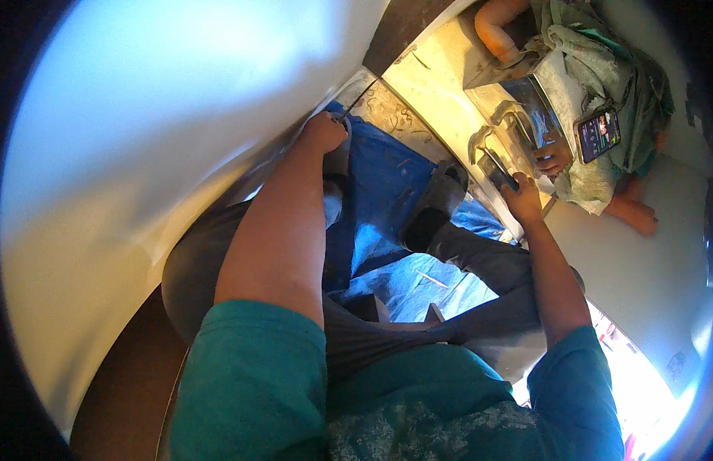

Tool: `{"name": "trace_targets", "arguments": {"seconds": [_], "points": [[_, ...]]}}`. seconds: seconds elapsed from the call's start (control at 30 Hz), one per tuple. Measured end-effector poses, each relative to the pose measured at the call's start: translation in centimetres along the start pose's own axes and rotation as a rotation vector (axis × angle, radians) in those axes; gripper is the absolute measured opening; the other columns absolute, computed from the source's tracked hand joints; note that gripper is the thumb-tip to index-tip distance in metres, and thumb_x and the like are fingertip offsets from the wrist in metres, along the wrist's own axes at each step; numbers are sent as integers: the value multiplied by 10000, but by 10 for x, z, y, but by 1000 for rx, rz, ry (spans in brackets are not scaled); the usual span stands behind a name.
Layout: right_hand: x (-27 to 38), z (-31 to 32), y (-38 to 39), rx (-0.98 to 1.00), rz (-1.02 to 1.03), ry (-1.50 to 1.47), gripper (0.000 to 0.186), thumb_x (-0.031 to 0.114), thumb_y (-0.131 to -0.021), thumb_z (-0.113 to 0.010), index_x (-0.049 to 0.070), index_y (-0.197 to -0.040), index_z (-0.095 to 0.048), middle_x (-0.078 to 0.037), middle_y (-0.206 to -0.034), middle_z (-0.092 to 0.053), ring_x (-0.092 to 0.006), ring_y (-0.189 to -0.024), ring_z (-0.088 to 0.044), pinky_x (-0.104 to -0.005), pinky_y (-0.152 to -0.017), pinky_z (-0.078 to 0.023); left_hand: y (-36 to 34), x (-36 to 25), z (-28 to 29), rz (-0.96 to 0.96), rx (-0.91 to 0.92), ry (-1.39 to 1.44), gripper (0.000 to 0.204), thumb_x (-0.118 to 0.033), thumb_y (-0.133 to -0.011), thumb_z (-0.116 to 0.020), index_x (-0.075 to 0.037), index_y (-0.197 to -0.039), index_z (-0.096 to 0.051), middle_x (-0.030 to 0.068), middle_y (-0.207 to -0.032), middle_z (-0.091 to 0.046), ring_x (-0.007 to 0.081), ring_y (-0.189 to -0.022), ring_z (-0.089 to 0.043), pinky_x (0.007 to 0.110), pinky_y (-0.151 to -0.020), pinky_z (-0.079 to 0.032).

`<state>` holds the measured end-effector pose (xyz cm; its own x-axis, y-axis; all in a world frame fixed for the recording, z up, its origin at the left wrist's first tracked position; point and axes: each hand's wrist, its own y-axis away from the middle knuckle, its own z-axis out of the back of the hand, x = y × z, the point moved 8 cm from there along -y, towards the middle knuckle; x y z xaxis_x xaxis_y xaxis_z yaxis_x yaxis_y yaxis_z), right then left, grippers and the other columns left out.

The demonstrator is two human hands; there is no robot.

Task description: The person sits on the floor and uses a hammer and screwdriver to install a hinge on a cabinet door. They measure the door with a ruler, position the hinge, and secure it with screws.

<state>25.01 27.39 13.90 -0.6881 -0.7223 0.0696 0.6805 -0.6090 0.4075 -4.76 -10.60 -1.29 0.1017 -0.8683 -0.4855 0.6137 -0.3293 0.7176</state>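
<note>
A big white wall curves to the left of the left hand. The left hand is curled tight around one end of a thin dark tool. The tool pokes out up and to the right of that hand, toward a pale board with little curly bits on it; I cannot tell if its tip touches the board. A blue sheet lies just to the right of the left hand, and a dark shoe rests farther right and lower down.

Next comes the hammer. Its handle is in the grip of the right hand, and its metal head sticks out up and to the left of that hand.

I think the hammer could bonk the left hand if it swings crooked, because those fingers are so near the tool. The tool could also slip if the left hand holds it loosely.

A second hammer shows above the right hand, with another hand by it. I cannot tell if that is a shiny reflection. If it is real, a careless swing could knock it. A phone lies on crumpled cloth, up and to the right of the right hand.
</note>
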Motion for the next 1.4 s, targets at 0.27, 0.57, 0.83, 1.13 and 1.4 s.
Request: {"name": "trace_targets", "arguments": {"seconds": [0.27,0.57,0.83,1.13,1.4], "points": [[0,-1,3,-4,-7,-21,480,333,-808,-658,72,-1199,-563,-235,-1129,-571,-409,-1072,-552,-485,-905,-451,15,-9,3,38,21,80,516,-248,-789,-643,29,-1219,-571,251,-1218,-596,355,-1132,-589,401,-959,-468],[-4,-6,-2,-28,23,-21,475,327,-804,-667,55,-1180,-565,-242,-1110,-583,-415,-1052,-564,-485,-895,-457,7,-8,3,13,6,57,505,-255,-779,-627,37,-1190,-586,254,-1197,-604,349,-1116,-595,384,-950,-470],[5,0,1,3,7,-24,500,342,-818,-658,19,-1185,-553,-271,-1132,-584,-415,-1092,-553,-448,-940,-434,12,-11,4,3,2,59,492,-279,-768,-632,45,-1137,-604,257,-1110,-638,365,-1043,-623,400,-904,-490],[3,-1,0,11,-1,-30,502,334,-818,-660,18,-1195,-556,-279,-1133,-588,-415,-1076,-567,-447,-931,-440,4,-12,1,-14,-22,69,456,-294,-776,-626,39,-1089,-625,263,-1103,-637,372,-1048,-620,405,-912,-487],[8,2,2,18,-22,-40,516,341,-818,-659,1,-1192,-558,-284,-1144,-585,-416,-1082,-568,-443,-941,-438,0,-7,-2,-3,-7,78,508,-296,-785,-626,33,-1169,-597,263,-1158,-619,373,-1084,-607,405,-937,-477]]}}
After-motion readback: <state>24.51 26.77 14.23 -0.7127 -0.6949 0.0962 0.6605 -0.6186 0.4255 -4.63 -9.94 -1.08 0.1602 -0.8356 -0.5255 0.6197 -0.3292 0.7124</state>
